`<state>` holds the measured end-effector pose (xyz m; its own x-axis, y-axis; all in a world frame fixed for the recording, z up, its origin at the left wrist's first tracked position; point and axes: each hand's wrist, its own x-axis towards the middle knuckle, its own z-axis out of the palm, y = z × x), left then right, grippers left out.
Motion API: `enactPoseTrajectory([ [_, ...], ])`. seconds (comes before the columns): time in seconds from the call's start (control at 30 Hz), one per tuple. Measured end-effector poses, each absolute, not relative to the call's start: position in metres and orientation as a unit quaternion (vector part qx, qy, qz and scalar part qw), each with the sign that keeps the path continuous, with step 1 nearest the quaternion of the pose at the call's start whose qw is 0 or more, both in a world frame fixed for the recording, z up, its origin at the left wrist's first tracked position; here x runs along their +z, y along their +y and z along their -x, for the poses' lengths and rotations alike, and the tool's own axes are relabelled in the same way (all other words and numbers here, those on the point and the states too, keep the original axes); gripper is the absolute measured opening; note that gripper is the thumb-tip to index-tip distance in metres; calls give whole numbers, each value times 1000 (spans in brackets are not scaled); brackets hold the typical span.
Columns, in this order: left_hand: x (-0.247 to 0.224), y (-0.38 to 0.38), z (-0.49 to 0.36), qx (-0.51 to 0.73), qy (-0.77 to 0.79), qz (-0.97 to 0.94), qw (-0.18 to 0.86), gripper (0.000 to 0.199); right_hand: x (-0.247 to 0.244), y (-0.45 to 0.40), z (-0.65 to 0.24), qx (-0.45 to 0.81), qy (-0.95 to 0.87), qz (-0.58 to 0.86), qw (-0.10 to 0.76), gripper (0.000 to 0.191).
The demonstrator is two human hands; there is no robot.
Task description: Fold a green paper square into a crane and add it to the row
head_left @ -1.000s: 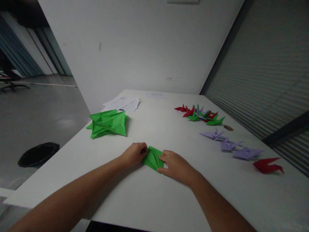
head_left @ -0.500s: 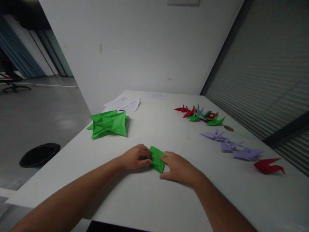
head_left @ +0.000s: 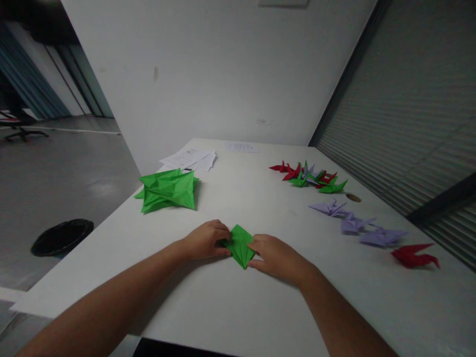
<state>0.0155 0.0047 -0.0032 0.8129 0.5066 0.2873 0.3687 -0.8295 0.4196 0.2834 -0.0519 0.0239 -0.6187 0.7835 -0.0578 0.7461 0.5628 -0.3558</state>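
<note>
A folded green origami paper (head_left: 240, 244), diamond-shaped with creases running to its near point, lies on the white table between my hands. My left hand (head_left: 208, 240) grips its left corner, with the fingers curled and partly hidden. On the opposite corner, the thumb and fingers of my right hand (head_left: 273, 255) pinch the paper's edge. To the left lies a stack of creased green paper sheets (head_left: 169, 191).
Several purple paper cranes (head_left: 381, 236) and a red one (head_left: 414, 256) stand along the right side. Behind them is a cluster of red, green and purple cranes (head_left: 332, 186). Printed sheets (head_left: 188, 158) lie at the back left. A black-lined bin (head_left: 61, 238) stands on the floor.
The green paper has turned slightly and shows more of its left part. My right thumb has moved up against its lower right edge; my left fingers have shifted a little left.
</note>
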Motion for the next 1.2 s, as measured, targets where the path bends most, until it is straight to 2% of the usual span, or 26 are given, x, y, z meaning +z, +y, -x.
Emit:
enactPoseTrajectory([
  [0.3, 2, 2, -14, 198, 220, -939, 174, 12, 20, -44, -288, 170, -898, 401, 64, 17],
  [0.63, 2, 3, -11, 188, 209, -943, 178, 12, 15, -37, -291, 111, -925, 354, 82, 13],
  [0.8, 2, 3, -10, 185, 207, -942, 186, 12, 20, -39, -285, 76, -928, 340, 133, 10],
  [0.97, 0, 4, -8, 187, 207, -941, 192, 14, 17, -39, -280, 96, -928, 323, 157, 28],
  [1.2, 1, 4, -6, 178, 207, -941, 201, 17, 0, -32, -280, 125, -898, 383, 179, 37],
])
